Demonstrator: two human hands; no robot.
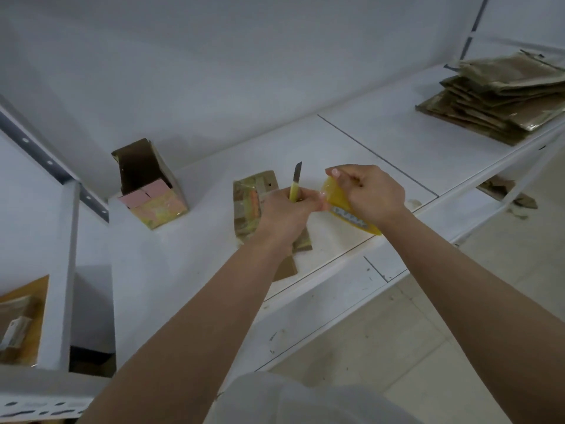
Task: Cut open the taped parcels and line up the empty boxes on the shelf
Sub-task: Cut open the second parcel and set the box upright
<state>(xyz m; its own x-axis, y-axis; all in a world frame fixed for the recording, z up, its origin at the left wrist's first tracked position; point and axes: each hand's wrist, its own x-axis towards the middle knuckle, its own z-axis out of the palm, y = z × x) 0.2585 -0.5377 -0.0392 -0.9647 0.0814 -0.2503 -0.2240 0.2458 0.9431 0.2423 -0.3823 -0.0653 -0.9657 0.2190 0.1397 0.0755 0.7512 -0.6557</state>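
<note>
Two hands work just above the shelf point(397, 139), over the flat taped parcel point(249, 200), whose long axis runs from shelf edge toward the wall. Directly above it, the left hand point(287, 209) grips the knife point(295, 182) — blade pointing wallward. Beside it, the right hand point(371, 194) pinches a yellow packet point(339, 197).

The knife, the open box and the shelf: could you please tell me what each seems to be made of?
Knife: grey blade, probably metal, with a dull sheen, in a yellow handle that looks like plastic.
Open box: brown cardboard, matte inside, with glossy clear tape glinting on its lower face.
Shelf: white and smooth, likely painted metal or laminate; thin seams between panels and scuff marks show, but the look leaves it open.
</note>
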